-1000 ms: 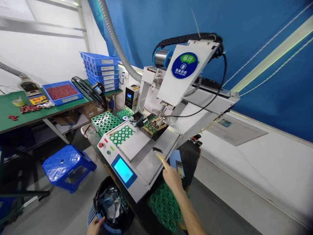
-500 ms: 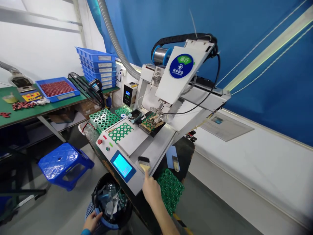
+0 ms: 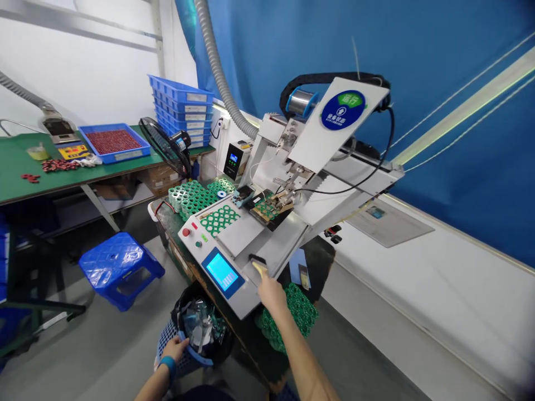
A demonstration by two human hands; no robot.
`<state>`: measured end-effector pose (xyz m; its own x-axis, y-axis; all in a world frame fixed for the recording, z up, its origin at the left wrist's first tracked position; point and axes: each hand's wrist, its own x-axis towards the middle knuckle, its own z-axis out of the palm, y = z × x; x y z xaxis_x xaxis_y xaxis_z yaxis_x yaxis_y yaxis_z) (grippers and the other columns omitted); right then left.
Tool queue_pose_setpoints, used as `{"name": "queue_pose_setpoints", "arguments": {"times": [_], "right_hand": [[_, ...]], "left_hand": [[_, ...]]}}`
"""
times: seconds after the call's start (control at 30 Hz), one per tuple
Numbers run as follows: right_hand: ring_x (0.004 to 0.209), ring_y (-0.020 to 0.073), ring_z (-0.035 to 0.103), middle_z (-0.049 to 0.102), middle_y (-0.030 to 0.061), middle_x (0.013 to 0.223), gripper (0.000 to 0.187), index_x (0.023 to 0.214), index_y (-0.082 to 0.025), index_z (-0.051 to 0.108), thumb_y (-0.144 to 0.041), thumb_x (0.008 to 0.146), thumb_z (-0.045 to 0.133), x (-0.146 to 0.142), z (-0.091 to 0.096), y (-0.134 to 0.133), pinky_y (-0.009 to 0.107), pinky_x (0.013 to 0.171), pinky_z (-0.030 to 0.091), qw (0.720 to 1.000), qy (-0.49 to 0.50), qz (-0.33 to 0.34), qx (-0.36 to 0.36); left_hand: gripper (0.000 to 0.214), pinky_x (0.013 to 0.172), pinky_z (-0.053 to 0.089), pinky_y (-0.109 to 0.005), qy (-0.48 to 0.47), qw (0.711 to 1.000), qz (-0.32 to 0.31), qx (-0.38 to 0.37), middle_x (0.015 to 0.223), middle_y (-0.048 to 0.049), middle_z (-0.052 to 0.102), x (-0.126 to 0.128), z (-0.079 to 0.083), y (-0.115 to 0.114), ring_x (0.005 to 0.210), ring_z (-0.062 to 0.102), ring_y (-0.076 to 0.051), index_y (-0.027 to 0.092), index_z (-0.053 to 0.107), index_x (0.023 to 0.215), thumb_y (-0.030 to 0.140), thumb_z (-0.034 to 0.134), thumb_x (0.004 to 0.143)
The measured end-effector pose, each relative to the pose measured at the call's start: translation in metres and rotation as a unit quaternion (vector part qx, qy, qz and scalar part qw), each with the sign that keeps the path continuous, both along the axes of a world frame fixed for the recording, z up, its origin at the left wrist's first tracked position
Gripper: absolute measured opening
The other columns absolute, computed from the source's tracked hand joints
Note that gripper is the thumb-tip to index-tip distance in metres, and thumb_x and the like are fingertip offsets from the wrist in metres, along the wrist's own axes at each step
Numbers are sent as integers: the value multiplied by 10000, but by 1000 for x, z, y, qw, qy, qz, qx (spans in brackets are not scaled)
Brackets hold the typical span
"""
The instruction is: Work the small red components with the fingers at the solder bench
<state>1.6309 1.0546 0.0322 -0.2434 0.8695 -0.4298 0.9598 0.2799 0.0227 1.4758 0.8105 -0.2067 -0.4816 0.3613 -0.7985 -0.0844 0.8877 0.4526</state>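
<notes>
My right hand [image 3: 272, 293] is closed around the handle of a flat brush [image 3: 259, 264], its dark bristles against the metal bed of the white soldering machine [image 3: 246, 309]. Down at the left, my left hand [image 3: 175, 348] grips the rim of a blue waste basket [image 3: 170, 334] lined with a black bag and holding clear plastic scraps. Green circuit boards [image 3: 301, 312] lie stacked beside my right forearm. Under the machine's head, another board [image 3: 267, 209] sits in a dark fixture. A green panel with round holes [image 3: 220, 219] rests on the bed's left part.
A lit touch screen [image 3: 223, 272] and a red button [image 3: 186, 232] are on the machine's front. More green panels [image 3: 192, 197] are piled behind it. A blue stool [image 3: 119, 267] stands on the floor at left. A second brush [image 3: 304, 277] lies at right.
The view has shifted, so the bench and machine sit further right. The brush has turned, its bristles now low on the metal bed. My left hand still holds the basket.
</notes>
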Motion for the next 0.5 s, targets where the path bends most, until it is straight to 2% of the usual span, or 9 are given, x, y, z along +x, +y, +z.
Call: {"name": "queue_pose_setpoints", "arguments": {"times": [0.13,0.23,0.3,0.37,0.43,0.5], "right_hand": [[947,267,665,678,166,1002,513,1416,-87,375,-48,904,361,-15,-9,-67,333,749,492,999,3,33,-8],[921,275,673,682,157,998,534,1420,-134,394,-58,893,366,-14,-3,-90,316,721,479,999,6,39,-11],[917,270,674,687,145,987,527,1420,-153,398,-84,898,374,-10,4,-80,313,720,476,999,7,32,-3],[917,259,670,686,141,990,502,1418,-144,388,-110,918,373,-8,10,-57,324,733,484,1000,4,18,9],[919,235,663,682,122,1000,444,1391,-136,410,-143,948,380,-11,11,-34,348,767,498,1000,-1,9,16],[924,217,656,676,102,1013,385,1345,-132,453,-174,965,411,-18,7,-25,376,804,507,1000,-4,11,16]], "left_hand": [[209,591,504,-242,-19,1000,-12,9,622,38,574,-2,2,0,587,588,-101,112,601,778,255,538,917],[205,614,514,-250,-23,999,-23,14,663,27,593,-2,0,0,628,602,-108,112,601,784,261,544,913],[194,618,518,-251,-24,999,-32,15,695,17,605,-3,-1,-1,646,606,-110,111,604,796,259,550,910],[171,621,523,-251,-21,999,-39,18,738,8,621,-3,-1,-3,665,610,-112,112,612,827,250,554,908],[164,620,528,-251,-9,999,-45,22,762,2,630,-4,0,-4,674,613,-111,109,618,841,250,562,903],[174,611,529,-250,21,998,-47,20,751,4,629,-4,1,-5,662,611,-110,107,618,825,261,578,894]]}}
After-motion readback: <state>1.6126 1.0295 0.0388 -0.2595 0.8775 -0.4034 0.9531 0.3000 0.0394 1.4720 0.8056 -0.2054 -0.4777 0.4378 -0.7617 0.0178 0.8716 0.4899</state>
